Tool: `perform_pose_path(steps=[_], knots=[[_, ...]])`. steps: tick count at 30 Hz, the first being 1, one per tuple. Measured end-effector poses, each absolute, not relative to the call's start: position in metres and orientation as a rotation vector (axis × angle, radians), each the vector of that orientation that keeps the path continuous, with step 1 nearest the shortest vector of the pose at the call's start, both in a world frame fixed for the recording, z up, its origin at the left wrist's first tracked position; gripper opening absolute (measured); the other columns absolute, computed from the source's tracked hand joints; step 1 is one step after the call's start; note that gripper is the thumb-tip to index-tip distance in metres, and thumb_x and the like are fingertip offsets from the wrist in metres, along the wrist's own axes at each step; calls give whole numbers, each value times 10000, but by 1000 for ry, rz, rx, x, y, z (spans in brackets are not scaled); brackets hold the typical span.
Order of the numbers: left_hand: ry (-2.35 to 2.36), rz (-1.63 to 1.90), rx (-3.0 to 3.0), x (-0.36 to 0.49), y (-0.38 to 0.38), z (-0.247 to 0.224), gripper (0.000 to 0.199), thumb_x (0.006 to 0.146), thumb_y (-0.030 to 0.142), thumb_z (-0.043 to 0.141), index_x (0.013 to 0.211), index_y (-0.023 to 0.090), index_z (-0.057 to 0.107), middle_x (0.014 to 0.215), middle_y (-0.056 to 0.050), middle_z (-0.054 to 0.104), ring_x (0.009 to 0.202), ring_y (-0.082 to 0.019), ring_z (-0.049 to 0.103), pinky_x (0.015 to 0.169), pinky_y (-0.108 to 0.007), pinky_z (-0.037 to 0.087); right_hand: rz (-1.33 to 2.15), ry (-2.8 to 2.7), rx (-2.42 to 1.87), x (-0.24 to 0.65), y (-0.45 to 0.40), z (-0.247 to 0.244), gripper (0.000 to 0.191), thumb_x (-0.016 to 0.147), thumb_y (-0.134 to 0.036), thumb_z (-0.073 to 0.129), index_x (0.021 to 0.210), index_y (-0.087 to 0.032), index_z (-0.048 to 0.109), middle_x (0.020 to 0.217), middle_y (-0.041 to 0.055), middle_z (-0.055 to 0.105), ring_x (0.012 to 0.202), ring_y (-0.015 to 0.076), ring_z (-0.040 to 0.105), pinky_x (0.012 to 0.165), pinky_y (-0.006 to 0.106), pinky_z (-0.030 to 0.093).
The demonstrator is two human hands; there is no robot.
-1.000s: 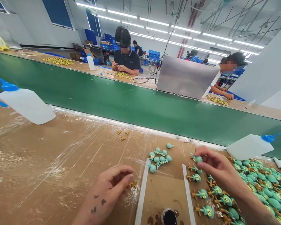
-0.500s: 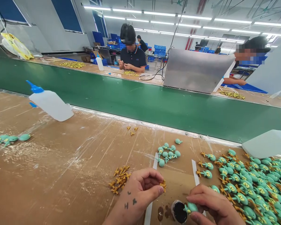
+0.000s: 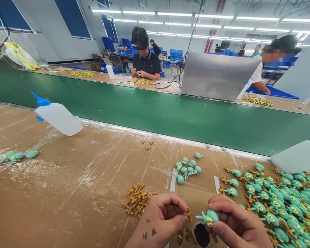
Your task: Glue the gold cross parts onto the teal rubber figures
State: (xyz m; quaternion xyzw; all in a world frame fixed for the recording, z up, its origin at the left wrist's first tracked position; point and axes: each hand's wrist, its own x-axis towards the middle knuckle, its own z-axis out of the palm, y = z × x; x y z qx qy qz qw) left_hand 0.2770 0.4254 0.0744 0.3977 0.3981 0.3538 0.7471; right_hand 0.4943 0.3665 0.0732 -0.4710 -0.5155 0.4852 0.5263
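Between the thumb and forefinger of my left hand (image 3: pixel 163 218) is a small orange-brown cross-shaped piece (image 3: pixel 188 215). My right hand (image 3: pixel 236 220) pinches a teal head piece (image 3: pixel 208 217) with yellow eyes, its thin end pointing left toward the orange piece; a small gap separates the two. Just below them sits a round pot of dark liquid (image 3: pixel 200 234) on a cardboard sheet (image 3: pixel 196 193). A pile of orange pieces (image 3: pixel 136 199) lies left of my left hand. Beyond my hands is a small group of teal heads (image 3: pixel 186 168).
Many joined teal-and-orange figures (image 3: pixel 276 203) cover the right side. White bottles lie at the left (image 3: pixel 60 119) and right (image 3: pixel 297 156). A green belt (image 3: pixel 144 110) crosses behind the table, with people seated beyond it. More teal pieces (image 3: pixel 18 156) lie far left.
My right hand has raised the teal head from beside the pot and turned it so its eyes show. My left hand, holding the orange piece, has shifted slightly right and down.
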Motion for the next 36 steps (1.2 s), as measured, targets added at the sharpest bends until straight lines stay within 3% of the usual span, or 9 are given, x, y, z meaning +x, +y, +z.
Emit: perform_pose_path(steps=[9, 13, 16, 20, 22, 24, 26, 29, 36], knots=[[826, 822, 885, 274, 420, 68, 114, 662, 139, 819, 731, 159, 731, 694, -20, 692, 623, -120, 613, 594, -186, 470, 1217, -1230, -1119, 485, 373, 76, 146, 868, -332, 832, 1010, -360, 826, 899, 31, 728, 715, 149, 704, 629, 179, 613], [804, 831, 906, 278, 419, 58, 155, 649, 225, 853, 733, 157, 743, 696, -35, 707, 618, -122, 617, 577, -178, 473, 1348, -1127, -1074, 485, 371, 67, 165, 888, -316, 818, 1044, -368, 811, 933, 13, 689, 721, 139, 716, 651, 201, 628], [769, 818, 966, 280, 417, 49, 212, 673, 258, 821, 864, 186, 763, 738, -38, 739, 647, -152, 669, 605, -203, 522, 1365, -1087, -1056, 483, 370, 63, 165, 861, -319, 847, 1020, -354, 819, 946, 13, 705, 713, 130, 726, 653, 187, 624], [885, 847, 1519, 263, 427, 54, 432, 762, 227, 740, 1186, 308, 723, 1141, -53, 765, 941, -228, 743, 788, -293, 609, 1255, -929, -1156, 505, 363, 65, 209, 752, -397, 924, 932, -337, 835, 968, 13, 751, 740, 141, 730, 669, 180, 622], [1111, 867, 1965, 242, 439, 58, 388, 859, 231, 656, 1222, 360, 704, 1330, -34, 697, 1150, -262, 687, 966, -388, 584, 1142, -885, -1312, 534, 359, 69, 254, 724, -439, 930, 925, -322, 829, 947, 18, 784, 745, 158, 747, 678, 180, 625], [1231, 781, 2358, 217, 452, 56, 281, 917, 265, 608, 1156, 352, 726, 1295, -34, 714, 1243, -316, 634, 1057, -515, 538, 997, -919, -1522, 569, 355, 74, 309, 723, -477, 911, 958, -298, 820, 894, 34, 815, 761, 192, 773, 682, 185, 633], [1288, 624, 2633, 195, 462, 48, 307, 877, 328, 677, 1180, 347, 725, 1309, -60, 707, 1270, -383, 612, 997, -571, 573, 810, -982, -1758, 600, 354, 76, 384, 701, -545, 880, 957, -265, 818, 900, 60, 834, 827, 244, 794, 712, 213, 647], [1281, 566, 2886, 179, 465, 30, 438, 832, 388, 726, 1260, 298, 701, 1369, -121, 672, 1210, -418, 650, 865, -537, 638, 520, -1192, -2017, 624, 359, 71, 428, 727, -622, 765, 936, -252, 820, 971, 73, 842, 906, 296, 797, 763, 285, 658], [1200, 728, 2858, 196, 450, 11, 271, 968, 243, 531, 1170, 299, 703, 1299, -48, 705, 1206, -267, 656, 1003, -393, 568, 242, -1473, -2012, 609, 374, 55, 349, 827, -529, 633, 935, -242, 799, 1031, 105, 782, 942, 319, 745, 901, 458, 606]])
